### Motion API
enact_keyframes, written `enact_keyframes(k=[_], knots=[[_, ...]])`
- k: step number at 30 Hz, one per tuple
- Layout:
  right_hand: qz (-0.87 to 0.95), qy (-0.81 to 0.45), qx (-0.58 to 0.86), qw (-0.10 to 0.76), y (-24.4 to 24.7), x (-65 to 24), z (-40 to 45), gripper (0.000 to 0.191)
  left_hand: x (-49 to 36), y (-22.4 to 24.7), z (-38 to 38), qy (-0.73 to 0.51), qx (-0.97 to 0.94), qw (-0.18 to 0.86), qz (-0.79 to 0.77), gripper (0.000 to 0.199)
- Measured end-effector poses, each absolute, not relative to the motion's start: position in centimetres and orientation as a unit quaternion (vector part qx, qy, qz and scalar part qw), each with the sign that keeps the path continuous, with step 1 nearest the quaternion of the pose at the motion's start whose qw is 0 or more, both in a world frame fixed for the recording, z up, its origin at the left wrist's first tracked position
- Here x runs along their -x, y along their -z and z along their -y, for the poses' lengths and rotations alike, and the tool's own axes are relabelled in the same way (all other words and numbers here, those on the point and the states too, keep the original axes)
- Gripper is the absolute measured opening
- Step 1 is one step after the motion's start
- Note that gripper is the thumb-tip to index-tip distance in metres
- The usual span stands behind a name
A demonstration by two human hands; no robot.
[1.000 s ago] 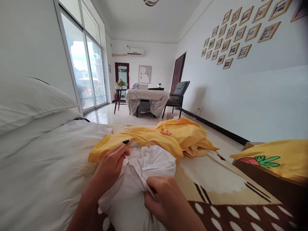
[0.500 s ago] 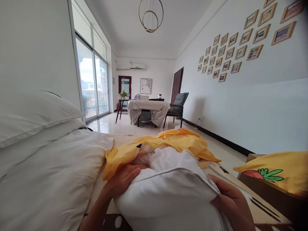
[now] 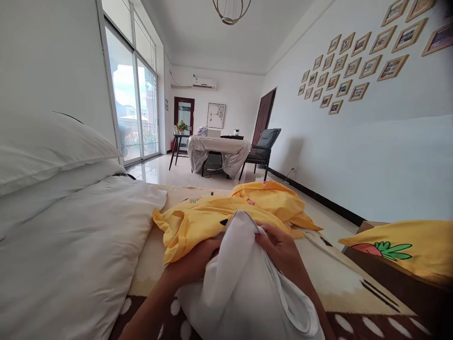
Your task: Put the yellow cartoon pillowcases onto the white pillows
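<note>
A white pillow (image 3: 237,288) with grey piping bunches up in front of me, one corner raised to a point. My right hand (image 3: 278,245) is closed on that corner, thumb and fingers pinching the fabric near the piping. At the pillow's left side, my left hand (image 3: 203,257) is closed at the near edge of a yellow pillowcase (image 3: 198,222), which drapes over its wrist. The left fingertips are hidden behind the white fabric. The pillowcase lies spread beyond both hands, with a black triangular mark and carrot prints.
White bedding (image 3: 71,250) and a white pillow (image 3: 53,151) are piled at the left. A cream-and-brown blanket (image 3: 336,278) lies underneath. At the right, a yellow pillow (image 3: 421,245) rests on a cardboard box (image 3: 385,269). A covered table (image 3: 219,144) and black chair (image 3: 264,146) stand farther off.
My right hand has moved up and left to the pillow's corner, which now stands raised and bunched. The pillowcase's near part has shifted right with my left hand. The view has tilted down.
</note>
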State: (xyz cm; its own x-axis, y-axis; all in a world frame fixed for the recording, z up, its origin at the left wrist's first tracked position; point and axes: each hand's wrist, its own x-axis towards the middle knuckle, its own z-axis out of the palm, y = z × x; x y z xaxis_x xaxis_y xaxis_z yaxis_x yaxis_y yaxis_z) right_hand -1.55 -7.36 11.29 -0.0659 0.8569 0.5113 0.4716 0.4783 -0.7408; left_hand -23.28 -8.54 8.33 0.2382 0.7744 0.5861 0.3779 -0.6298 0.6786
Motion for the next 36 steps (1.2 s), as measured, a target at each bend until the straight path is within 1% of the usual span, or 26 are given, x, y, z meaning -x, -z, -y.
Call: enact_keyframes(k=[2,4,6,10,13,16,18,20,23,26,28,31,36], knots=[[0.731,-0.198,0.496,0.425,-10.7,2.4,7.2,0.026,24.0,-9.3,7.9,-0.436,-0.798,0.188,-0.37,0.024],[0.756,-0.183,0.505,0.375,-10.2,3.2,6.9,0.027,24.9,-9.1,6.8,-0.433,-0.801,0.155,-0.383,0.03],[0.775,-0.16,0.506,0.345,-9.7,3.9,6.7,0.025,25.7,-8.1,5.6,-0.434,-0.798,0.136,-0.395,0.032],[0.797,-0.115,0.517,0.289,-9.1,4.5,6.5,0.024,26.5,-6.3,3.8,-0.397,-0.809,0.116,-0.417,0.034],[0.805,-0.1,0.525,0.259,-8.8,4.6,6.5,0.024,26.4,-5.9,3.6,-0.366,-0.819,0.054,-0.439,0.036],[0.806,-0.092,0.533,0.242,-8.6,4.6,6.5,0.023,26.0,-5.9,3.7,-0.368,-0.8,-0.014,-0.474,0.041],[0.804,-0.084,0.54,0.233,-8.5,4.7,6.5,0.024,25.7,-6.0,3.9,-0.388,-0.78,-0.037,-0.49,0.038],[0.805,-0.075,0.542,0.227,-8.4,5.0,6.6,0.024,25.3,-6.2,4.3,-0.425,-0.761,-0.052,-0.487,0.031],[0.807,-0.061,0.541,0.231,-8.1,5.5,6.8,0.024,24.6,-6.7,5.3,-0.481,-0.735,-0.088,-0.47,0.021],[0.798,-0.062,0.544,0.253,-7.8,5.9,6.8,0.024,23.6,-7.2,6.5,-0.496,-0.743,-0.087,-0.441,0.016],[0.79,-0.08,0.535,0.287,-7.7,5.8,6.6,0.025,22.8,-7.5,7.3,-0.489,-0.761,-0.083,-0.419,0.014],[0.764,-0.104,0.526,0.358,-7.6,5.4,6.2,0.031,21.2,-7.9,8.7,-0.467,-0.784,-0.119,-0.393,0.02],[0.682,-0.092,0.557,0.465,-7.4,4.7,5.5,0.034,19.3,-8.0,10.8,-0.452,-0.779,-0.153,-0.406,0.026]])
